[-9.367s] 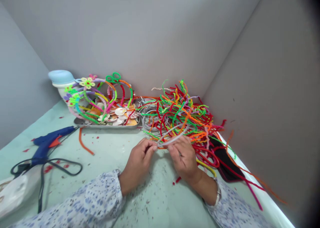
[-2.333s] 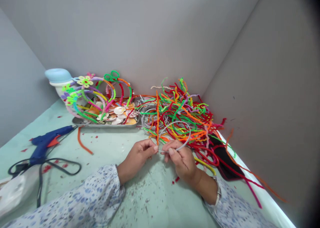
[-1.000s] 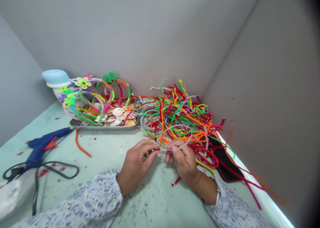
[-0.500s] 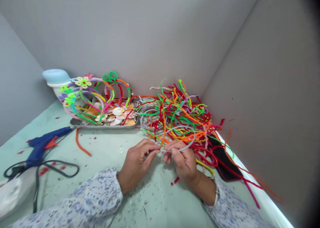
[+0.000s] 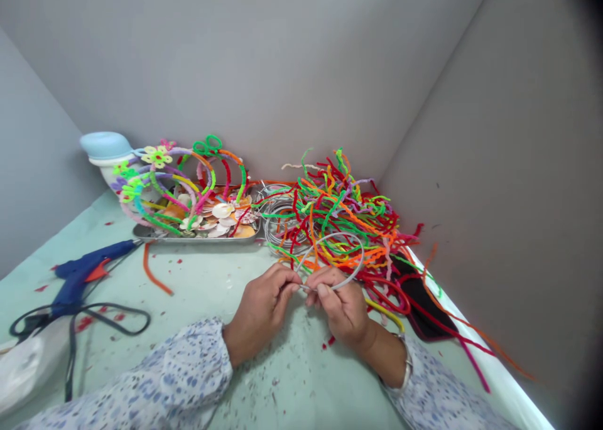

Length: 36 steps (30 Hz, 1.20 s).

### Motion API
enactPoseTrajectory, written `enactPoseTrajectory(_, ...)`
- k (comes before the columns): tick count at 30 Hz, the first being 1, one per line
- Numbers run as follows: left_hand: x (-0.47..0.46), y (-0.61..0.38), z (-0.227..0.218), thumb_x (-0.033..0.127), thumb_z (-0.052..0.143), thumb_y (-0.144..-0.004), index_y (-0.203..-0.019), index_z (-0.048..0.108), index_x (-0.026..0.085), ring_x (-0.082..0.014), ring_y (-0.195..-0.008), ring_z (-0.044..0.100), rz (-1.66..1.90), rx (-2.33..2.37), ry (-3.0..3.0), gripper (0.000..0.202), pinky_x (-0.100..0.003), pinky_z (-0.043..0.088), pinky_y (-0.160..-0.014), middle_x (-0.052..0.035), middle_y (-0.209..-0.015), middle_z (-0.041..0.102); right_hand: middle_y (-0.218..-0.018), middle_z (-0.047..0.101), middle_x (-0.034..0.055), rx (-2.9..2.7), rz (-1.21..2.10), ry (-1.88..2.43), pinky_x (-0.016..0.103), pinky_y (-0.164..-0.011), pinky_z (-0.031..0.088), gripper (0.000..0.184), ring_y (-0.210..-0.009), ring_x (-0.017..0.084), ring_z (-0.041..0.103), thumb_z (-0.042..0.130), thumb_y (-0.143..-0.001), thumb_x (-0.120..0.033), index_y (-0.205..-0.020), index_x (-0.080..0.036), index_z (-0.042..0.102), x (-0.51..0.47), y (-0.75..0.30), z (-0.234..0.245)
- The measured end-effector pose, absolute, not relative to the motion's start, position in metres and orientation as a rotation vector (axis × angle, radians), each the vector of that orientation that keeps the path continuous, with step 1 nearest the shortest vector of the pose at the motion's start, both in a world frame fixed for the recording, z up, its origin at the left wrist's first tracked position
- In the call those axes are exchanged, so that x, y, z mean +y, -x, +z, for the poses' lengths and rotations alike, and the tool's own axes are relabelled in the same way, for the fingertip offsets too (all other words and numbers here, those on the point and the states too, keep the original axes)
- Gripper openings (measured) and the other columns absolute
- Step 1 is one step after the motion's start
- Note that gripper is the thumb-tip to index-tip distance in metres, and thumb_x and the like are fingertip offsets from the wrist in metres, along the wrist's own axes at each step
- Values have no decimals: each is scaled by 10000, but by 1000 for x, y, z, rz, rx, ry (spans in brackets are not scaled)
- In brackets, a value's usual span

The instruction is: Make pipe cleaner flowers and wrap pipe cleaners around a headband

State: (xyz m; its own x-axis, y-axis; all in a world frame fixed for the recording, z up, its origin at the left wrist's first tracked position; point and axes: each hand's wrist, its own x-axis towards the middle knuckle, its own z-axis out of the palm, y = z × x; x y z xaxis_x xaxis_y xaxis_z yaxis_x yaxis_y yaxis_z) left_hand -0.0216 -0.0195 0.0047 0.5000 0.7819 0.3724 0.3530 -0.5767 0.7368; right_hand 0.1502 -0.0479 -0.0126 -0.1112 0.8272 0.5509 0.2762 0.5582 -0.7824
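Two hands meet just above the pale green table (image 5: 211,279), both closed in a pinch on one bare grey headband (image 5: 360,258). The left hand (image 5: 264,307) nips one tip of the band between thumb and forefinger. The right hand (image 5: 342,307) grips the band next to that tip, its fingers curled over it. The band's two ends point back toward the person, while its rounded bow points away and a little right, toward the pile of pipe cleaners (image 5: 348,213) that it partly overlaps. Its long axis runs from the fingertips out to that pile, and it lies tilted, close to flat. An orange pipe cleaner (image 5: 312,235) rises from the pinch point, though whether it is wound on the band cannot be told.

Left of the pile sits a stack of bare wire headbands (image 5: 277,223), touching a metal tray (image 5: 198,235) that holds decorated headbands (image 5: 188,179) and shells. A blue-lidded jar (image 5: 106,147) stands behind the tray. A blue glue gun (image 5: 85,270) lies well apart at the left, its black cord (image 5: 108,311) looped beside it. A black pouch (image 5: 424,304) lies under the pile's right edge
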Motion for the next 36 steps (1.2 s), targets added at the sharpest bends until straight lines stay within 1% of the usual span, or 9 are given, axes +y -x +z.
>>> enactPoseTrajectory(5,-18,22,4,188,431,-928,-877,573,176,-139,-790,539,902,899,-2148,152,-256,411,-720,-24,-853,568,-687,590,2,-1706,523,946,320,-686,462,158,-661,162,586,399,-905,-187,-872,-221,549,-48,-150,-10)
enactPoseTrajectory(9,-16,21,3,197,447,-925,-875,592,178,-140,-815,550,933,896,-2099,155,-253,422,-742,-24,-852,578,-655,590,-5,-1667,545,984,311,-671,459,158,-649,163,590,399,-916,-207,-873,-218,550,-47,-150,-13)
enactPoseTrajectory(12,-14,21,2,194,482,-909,-921,614,182,-140,-854,565,993,942,-2047,132,-247,430,-773,-29,-895,605,-650,595,-5,-1611,591,1035,296,-638,455,181,-603,151,577,385,-935,-238,-898,-211,560,-45,-151,-16)
enactPoseTrajectory(15,-13,21,1,197,505,-897,-968,622,186,-143,-861,574,1017,988,-2028,138,-245,434,-773,-32,-918,620,-676,604,-1,-1585,619,1036,283,-617,453,190,-587,139,576,381,-943,-256,-911,-205,562,-43,-152,-19)
enactPoseTrajectory(20,-14,20,1,223,448,-920,-921,619,188,-151,-805,567,944,995,-2049,175,-253,432,-731,-31,-859,609,-657,598,-6,-1609,617,1044,281,-627,452,202,-579,131,576,377,-946,-255,-891,-198,564,-43,-152,-16)
enactPoseTrajectory(29,-18,20,7,272,349,-953,-852,563,187,-163,-735,523,817,1010,-2111,252,-268,405,-686,-26,-801,554,-630,597,-5,-1632,707,1082,267,-590,449,225,-544,133,563,363,-949,-277,-884,-189,560,-45,-150,-9)
enactPoseTrajectory(36,-17,21,5,287,370,-947,-856,559,179,-159,-749,523,823,968,-2040,236,-260,410,-695,-22,-809,561,-603,595,-7,-1570,742,1114,252,-567,434,269,-522,125,549,363,-955,-321,-866,-176,571,-44,-150,-9)
